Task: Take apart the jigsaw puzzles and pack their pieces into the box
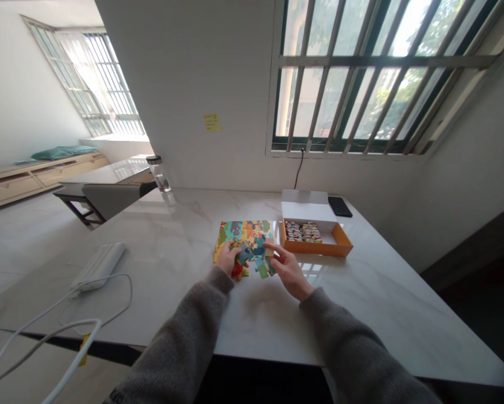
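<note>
White bench (151,292), marble-patterned, set beneath a barred window (361,78). Orange box (315,248) seen right of centre, its white lid (305,205) folded back; upright puzzle pieces (302,232) packed in its left part, right part bare. Jigsaw puzzle (224,234), brightly illustrated, laid just left of the box, partly covered by both hands. White power strip (99,266) placed on the left side, cables trailed towards the near edge. Left hand (227,259) held over the puzzle's left side, fingers pinched on a blue-grey piece (244,253). Right hand (293,276) brought in from the right, fingers narrowly parted, a tan piece (269,252) apparently gripped between them; detail small here. Clear bottle (161,177) stood at the far left corner. Black phone (340,206) laid beside the lid. Yellow sticky note (212,123) fixed to the wall.
</note>
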Action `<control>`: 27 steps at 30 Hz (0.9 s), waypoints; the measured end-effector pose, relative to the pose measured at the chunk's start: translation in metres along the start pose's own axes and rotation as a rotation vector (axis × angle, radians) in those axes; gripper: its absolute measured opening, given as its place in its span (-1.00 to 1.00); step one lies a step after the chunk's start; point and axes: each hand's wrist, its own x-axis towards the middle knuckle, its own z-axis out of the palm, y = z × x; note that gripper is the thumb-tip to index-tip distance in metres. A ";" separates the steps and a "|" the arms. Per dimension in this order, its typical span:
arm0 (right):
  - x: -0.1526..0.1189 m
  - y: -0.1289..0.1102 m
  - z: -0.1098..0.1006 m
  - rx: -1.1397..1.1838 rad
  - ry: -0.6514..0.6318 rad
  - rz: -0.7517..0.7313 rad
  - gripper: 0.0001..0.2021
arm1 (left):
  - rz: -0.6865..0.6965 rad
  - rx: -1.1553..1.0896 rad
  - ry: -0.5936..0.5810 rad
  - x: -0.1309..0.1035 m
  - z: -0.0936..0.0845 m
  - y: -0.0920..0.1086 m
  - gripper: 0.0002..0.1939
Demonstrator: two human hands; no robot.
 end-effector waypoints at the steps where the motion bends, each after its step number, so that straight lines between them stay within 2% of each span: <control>1: -0.001 0.002 0.004 -0.010 -0.017 -0.003 -0.58 | -0.014 -0.043 -0.026 -0.002 0.004 -0.001 -0.62; 4: -0.003 0.008 0.012 -0.148 -0.031 -0.074 -0.61 | -0.042 -0.157 -0.078 -0.009 0.011 -0.004 -0.57; 8: -0.005 0.005 0.010 -0.270 -0.093 -0.139 -0.60 | 0.047 -0.090 -0.146 -0.014 0.010 -0.005 -0.42; 10: -0.005 -0.001 0.003 -0.237 -0.097 -0.127 -0.56 | 0.073 -0.055 -0.148 -0.012 0.006 -0.004 -0.37; 12: -0.003 -0.007 -0.007 -0.137 -0.047 -0.092 -0.51 | 0.059 -0.030 -0.123 -0.009 0.002 -0.004 -0.36; 15: 0.000 -0.011 -0.020 0.028 0.060 -0.045 -0.46 | 0.028 0.051 -0.104 -0.006 -0.003 -0.006 -0.39; 18: 0.002 -0.011 -0.023 0.060 0.092 -0.034 -0.45 | 0.035 0.112 -0.135 -0.007 -0.005 -0.008 -0.44; 23: 0.000 -0.004 -0.014 -0.134 0.009 -0.099 -0.50 | -0.013 0.125 -0.325 -0.016 -0.001 -0.004 -0.51; 27: 0.000 0.002 -0.016 -0.379 -0.061 -0.083 -0.62 | -0.051 0.156 -0.361 -0.020 0.001 0.001 -0.51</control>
